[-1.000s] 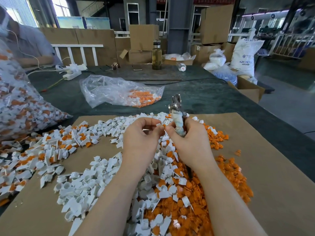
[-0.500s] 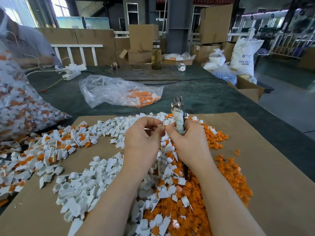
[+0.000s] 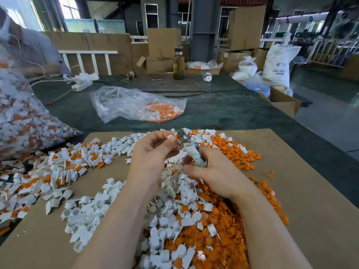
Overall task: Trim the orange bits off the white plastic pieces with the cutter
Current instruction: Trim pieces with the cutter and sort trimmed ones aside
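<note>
The left hand (image 3: 153, 156) pinches a small white plastic piece (image 3: 170, 136) between thumb and curled fingers (image 3: 173, 140), holding it right against the shiny metal head of the cutter (image 3: 183, 139). The right hand (image 3: 215, 174) wraps its fingers round the cutter's handle, which is wound in mottled pale tape and tilts up and to the left; whether the blades are biting the piece is hard to tell, since the head is small and partly blurred.

Both hands hover over a flat sheet of brown cardboard (image 3: 303, 191) lying on a dark green desk (image 3: 223, 113). On the sheet lie three loose heaps: angular white pieces with orange tabs (image 3: 64, 164) at the left, plain white ring-shaped pieces (image 3: 87, 212) in the near middle, and small cut orange bits (image 3: 219, 226) to the right.

Two clear, crinkled plastic bags hold more parts: one bulging bag (image 3: 21, 121) at the left edge, one slack bag (image 3: 136, 103) further back. A glass bottle (image 3: 178, 64) stands at the far end, with cardboard boxes behind it in a dim workshop hall.
</note>
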Tool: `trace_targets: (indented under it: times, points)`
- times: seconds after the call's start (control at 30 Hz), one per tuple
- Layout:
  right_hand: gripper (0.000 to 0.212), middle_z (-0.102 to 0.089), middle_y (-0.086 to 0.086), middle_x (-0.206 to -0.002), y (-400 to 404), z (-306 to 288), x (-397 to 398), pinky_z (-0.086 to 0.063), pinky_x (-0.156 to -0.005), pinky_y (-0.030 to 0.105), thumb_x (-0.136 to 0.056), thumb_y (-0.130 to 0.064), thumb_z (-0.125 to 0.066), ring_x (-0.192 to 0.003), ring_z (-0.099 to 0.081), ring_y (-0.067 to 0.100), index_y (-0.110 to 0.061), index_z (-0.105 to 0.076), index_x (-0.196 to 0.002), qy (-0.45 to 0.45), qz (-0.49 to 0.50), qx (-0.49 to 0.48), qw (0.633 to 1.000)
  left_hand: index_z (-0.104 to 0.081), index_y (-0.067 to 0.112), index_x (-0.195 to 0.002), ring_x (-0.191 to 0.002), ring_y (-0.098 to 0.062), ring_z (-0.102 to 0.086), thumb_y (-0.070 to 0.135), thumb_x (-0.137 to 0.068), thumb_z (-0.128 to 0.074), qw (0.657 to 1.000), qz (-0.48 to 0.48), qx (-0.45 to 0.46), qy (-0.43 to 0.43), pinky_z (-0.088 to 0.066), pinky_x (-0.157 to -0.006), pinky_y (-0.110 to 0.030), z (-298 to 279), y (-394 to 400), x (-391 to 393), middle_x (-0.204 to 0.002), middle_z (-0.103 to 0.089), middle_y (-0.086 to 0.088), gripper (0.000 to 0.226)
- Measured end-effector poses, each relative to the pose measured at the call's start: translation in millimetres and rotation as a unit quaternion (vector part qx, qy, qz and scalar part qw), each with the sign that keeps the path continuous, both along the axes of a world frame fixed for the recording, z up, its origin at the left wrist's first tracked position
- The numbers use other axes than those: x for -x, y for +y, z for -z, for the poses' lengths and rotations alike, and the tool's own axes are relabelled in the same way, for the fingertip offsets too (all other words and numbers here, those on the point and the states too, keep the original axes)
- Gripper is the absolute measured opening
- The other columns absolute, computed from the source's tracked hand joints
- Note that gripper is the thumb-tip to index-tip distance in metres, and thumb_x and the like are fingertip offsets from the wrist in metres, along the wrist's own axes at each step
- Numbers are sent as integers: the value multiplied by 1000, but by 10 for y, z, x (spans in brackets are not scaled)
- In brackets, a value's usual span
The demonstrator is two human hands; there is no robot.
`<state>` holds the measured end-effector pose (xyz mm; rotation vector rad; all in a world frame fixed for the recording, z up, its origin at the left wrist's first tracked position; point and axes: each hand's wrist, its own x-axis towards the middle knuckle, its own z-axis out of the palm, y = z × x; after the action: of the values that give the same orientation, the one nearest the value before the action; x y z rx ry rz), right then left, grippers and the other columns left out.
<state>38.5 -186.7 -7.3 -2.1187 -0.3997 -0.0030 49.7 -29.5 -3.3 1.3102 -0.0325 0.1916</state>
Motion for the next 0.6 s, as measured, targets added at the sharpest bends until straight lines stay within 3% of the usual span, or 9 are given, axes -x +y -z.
trace_targets:
  times: [0.23, 0.37, 0.5, 0.6]
  points:
    - [10, -63, -4, -80, 24, -2, 1, -42, -58, 20, -88, -29, -67, -68, -57, 7, -25, -59, -84, -4, -6, 30, 1000, -67, 8, -88, -76, -22, -66, -1, -91, -63, 1000, -4, 2, -1, -56, -78, -34, -1, 18, -13, -79, -69, -5, 11]
    - [14, -57, -9, -74, 62, 16, -8, -40, -53, 12, -90, -28, -65, -61, -52, -5, -30, -55, -81, -21, 4, 53, 998, -67, 9, -89, -74, -20, -65, -2, -92, -62, 1000, -13, 1, 2, -56, -75, -30, -2, 28, -17, -79, -70, -3, 13]
    - [12, -58, -6, -76, 110, 49, -30, -39, -53, 21, -92, -31, -64, -61, -52, 5, -23, -57, -85, -23, 27, 65, 997, -68, 10, -88, -75, -19, -65, -3, -91, -62, 999, -36, 3, 2, -58, -80, -35, -6, 10, -27, -77, -70, 0, 15]
    - [18, -55, -8, -75, 133, 65, -40, -35, -52, 21, -92, -31, -63, -61, -49, 5, -28, -52, -78, -36, 37, 80, 995, -68, 11, -86, -72, -16, -65, -2, -91, -62, 999, -41, 1, 2, -58, -78, -32, -5, -1, -35, -75, -70, 1, 15]
